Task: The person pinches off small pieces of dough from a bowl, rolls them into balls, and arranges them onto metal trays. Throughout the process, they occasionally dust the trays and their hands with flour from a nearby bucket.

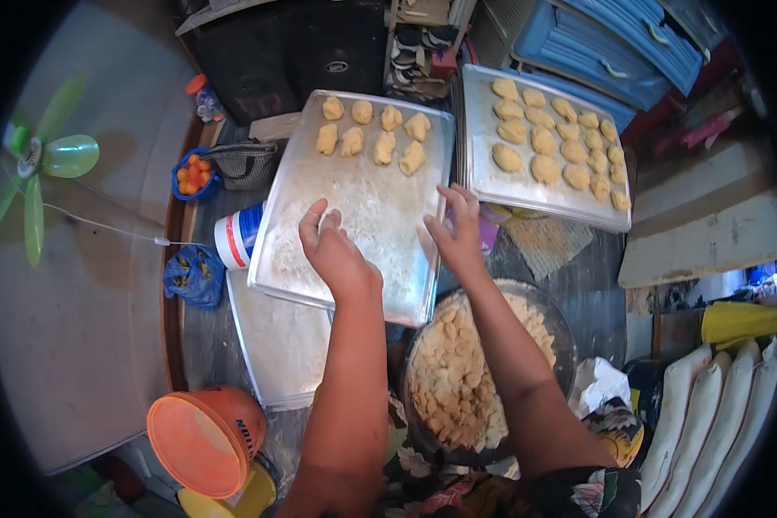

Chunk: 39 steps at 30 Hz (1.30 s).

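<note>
Over the lower part of a floured metal tray (298, 233) is my left hand (337, 250), fingers apart and curved, with nothing visible in it. My right hand (459, 226) is at the tray's right edge, its thumb and fingers spread, holding nothing that I can see. Two rows of dough pieces (352, 142) lie at the tray's far end. A second tray (540, 204) at the right bears rows of rounded dough pieces (544, 168). Below my right hand, a large round basin (564, 332) holds many cut dough pieces (457, 380), partly hidden by my right forearm.
Another metal tray (281, 350) lies under the left side. Around it are an orange bucket (207, 436), a blue plastic bag (196, 276), a white and blue tub (236, 237) and a blue bowl of orange items (181, 192). Blue drawers (596, 52) stand behind the right tray.
</note>
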Motion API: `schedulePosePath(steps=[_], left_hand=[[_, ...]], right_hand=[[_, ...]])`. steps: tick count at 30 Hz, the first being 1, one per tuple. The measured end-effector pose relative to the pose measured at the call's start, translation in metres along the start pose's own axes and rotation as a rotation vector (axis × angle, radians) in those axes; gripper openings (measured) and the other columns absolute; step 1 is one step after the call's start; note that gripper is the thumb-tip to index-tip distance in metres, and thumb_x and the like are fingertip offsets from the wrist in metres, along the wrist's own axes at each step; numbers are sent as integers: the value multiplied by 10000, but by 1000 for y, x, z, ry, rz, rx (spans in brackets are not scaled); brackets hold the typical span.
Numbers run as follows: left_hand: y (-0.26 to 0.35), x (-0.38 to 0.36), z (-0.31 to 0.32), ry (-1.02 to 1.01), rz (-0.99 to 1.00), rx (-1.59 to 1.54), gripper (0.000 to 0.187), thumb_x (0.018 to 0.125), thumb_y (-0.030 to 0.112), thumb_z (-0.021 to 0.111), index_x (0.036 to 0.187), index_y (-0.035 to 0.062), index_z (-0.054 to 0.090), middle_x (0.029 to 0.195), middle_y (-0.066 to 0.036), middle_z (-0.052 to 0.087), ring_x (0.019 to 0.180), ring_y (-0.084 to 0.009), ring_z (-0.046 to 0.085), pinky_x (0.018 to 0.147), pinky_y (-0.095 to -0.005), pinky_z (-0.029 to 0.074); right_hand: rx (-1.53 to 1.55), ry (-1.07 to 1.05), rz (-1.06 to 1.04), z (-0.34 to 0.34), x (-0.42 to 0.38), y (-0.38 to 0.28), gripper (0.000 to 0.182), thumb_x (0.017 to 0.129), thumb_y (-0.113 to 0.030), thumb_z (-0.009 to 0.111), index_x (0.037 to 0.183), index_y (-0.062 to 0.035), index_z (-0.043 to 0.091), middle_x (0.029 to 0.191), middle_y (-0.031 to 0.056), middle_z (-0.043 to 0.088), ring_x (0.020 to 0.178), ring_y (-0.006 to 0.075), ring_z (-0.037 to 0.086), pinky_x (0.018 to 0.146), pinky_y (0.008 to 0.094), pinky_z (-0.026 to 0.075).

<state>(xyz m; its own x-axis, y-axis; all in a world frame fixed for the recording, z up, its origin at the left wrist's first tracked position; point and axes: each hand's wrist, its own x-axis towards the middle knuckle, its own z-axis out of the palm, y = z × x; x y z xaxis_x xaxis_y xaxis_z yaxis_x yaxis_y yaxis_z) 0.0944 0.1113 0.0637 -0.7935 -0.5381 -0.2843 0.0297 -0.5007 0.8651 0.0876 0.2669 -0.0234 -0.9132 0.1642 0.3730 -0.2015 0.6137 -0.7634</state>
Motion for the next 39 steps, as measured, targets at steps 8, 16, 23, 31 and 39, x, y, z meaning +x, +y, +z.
schedulePosePath(steps=[8, 16, 23, 31, 39], left_hand=[[-18, -37, -4, -71, -130, -35, 235, 844, 58, 423, 1068, 49, 495, 947, -79, 531, 893, -169, 505, 848, -342, 366], [-56, -70, -45, -90, 172, 199, 287, 859, 118, 469, 1138, 52, 466, 1088, -108, 502, 1016, -210, 470, 898, -361, 352], [-71, -60, -102, 67, -291, 326, 547, 860, 267, 474, 1318, 43, 276, 1374, -127, 276, 1228, -294, 331, 1021, -501, 213], [-108, -65, -87, 68, -534, 67, 439, 911, 297, 384, 1263, 40, 337, 1312, -139, 373, 1221, -308, 366, 1005, -490, 269], [-120, -50, -88, 82, -441, 19, 320, 923, 195, 381, 1186, 13, 384, 1176, -139, 445, 1069, -276, 479, 909, -464, 409]], right_hand=[[-119, -1107, 47, -160, -194, -31, 469, 771, -208, 622, 1201, -84, 482, 1238, 202, 411, 1102, 364, 445, 930, 438, 354], [-571, -1202, -250, -198, -290, -33, 335, 770, -233, 564, 1065, -76, 588, 945, 117, 588, 945, 283, 557, 826, 413, 390], [-452, -1062, -175, -250, -283, -49, 218, 752, -135, 543, 936, -64, 637, 975, 114, 577, 943, 268, 555, 816, 389, 395], [-483, -1028, -67, -266, -279, -33, 269, 716, -104, 584, 975, -44, 623, 1037, 134, 562, 976, 275, 546, 830, 396, 401], [-456, -1089, -28, -260, -274, -25, 284, 740, -122, 561, 1005, -31, 607, 1068, 132, 558, 1010, 275, 534, 831, 404, 402]])
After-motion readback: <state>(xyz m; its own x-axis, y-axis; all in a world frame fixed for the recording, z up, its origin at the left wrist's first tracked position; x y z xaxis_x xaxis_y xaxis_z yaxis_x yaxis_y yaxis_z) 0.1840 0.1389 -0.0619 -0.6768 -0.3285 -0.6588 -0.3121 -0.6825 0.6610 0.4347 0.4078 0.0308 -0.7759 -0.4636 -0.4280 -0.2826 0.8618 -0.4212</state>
